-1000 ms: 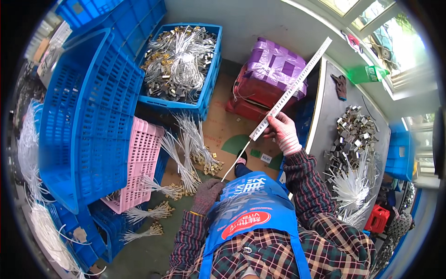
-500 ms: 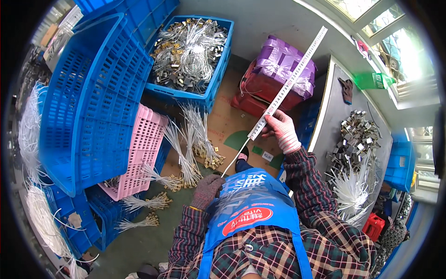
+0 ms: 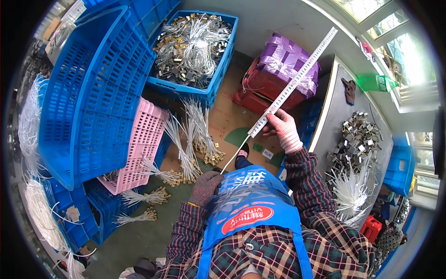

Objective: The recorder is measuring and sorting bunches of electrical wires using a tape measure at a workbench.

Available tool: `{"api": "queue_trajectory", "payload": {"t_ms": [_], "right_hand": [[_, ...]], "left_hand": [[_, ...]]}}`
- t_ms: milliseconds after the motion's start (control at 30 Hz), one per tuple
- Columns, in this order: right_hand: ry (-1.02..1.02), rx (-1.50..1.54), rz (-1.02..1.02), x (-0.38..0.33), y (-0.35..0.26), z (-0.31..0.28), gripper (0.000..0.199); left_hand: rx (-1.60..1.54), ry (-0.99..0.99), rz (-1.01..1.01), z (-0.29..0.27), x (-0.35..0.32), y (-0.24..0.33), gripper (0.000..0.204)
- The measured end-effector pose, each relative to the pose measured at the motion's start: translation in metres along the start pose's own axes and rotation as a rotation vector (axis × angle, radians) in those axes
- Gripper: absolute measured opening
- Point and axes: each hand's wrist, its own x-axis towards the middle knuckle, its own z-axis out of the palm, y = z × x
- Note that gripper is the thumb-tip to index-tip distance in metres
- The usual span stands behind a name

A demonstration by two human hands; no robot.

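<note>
My right hand [image 3: 282, 130], in a pale pinkish glove, pinches a long white ruler [image 3: 297, 80] near its lower end. The ruler slants up and to the right with its markings facing me. A thin white wire [image 3: 236, 156] runs from the ruler's lower end down to my left hand [image 3: 206, 188]. That hand, in a dark brownish glove, is closed on the wire in front of my blue apron [image 3: 246, 204]. Whether the wire continues behind the ruler is hidden. Bundles of white wires [image 3: 186, 146] with brass-coloured ends lie on the floor ahead of my left hand.
Left stand blue crates [image 3: 104, 97] and a pink crate [image 3: 146, 125]. A blue bin [image 3: 220, 76] full of wired metal parts is at the back. Red and purple boxes [image 3: 283, 58] stand beyond the ruler. The right-hand table [image 3: 332, 109] bears metal pieces [image 3: 355, 135] and white wires [image 3: 350, 195].
The ruler's far end has shifted slightly right in view. The wire between my hands now bends a little more. Both hands keep their holds; the whole view has shifted slightly.
</note>
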Motion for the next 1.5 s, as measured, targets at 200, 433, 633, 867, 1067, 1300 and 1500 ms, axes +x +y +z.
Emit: {"api": "queue_trajectory", "payload": {"t_ms": [200,433,633,867,1067,1300,1500], "right_hand": [[-0.010,-0.007,0.000,-0.002,0.001,-0.001,0.023],[-0.012,-0.026,0.013,-0.006,0.002,-0.001,0.024],[-0.032,-0.044,0.016,-0.008,0.003,0.000,0.024],[-0.048,-0.059,0.011,-0.008,0.006,0.001,0.026],[-0.061,-0.034,0.020,-0.009,0.005,0.002,0.028],[-0.060,-0.001,0.026,-0.009,0.007,0.000,0.028],[-0.058,0.018,0.060,-0.006,0.010,-0.003,0.028]], "left_hand": [[0.008,-0.003,0.000,-0.001,0.001,-0.005,0.024],[0.008,0.001,0.008,-0.001,0.000,-0.009,0.021],[-0.008,-0.006,0.025,-0.003,0.000,-0.016,0.021],[-0.011,0.019,0.005,-0.001,-0.004,-0.012,0.020],[-0.032,0.009,0.009,-0.004,-0.002,-0.017,0.019],[-0.010,0.009,0.002,-0.004,-0.001,-0.017,0.019],[0.005,-0.008,-0.001,-0.005,-0.002,-0.013,0.021]]}}
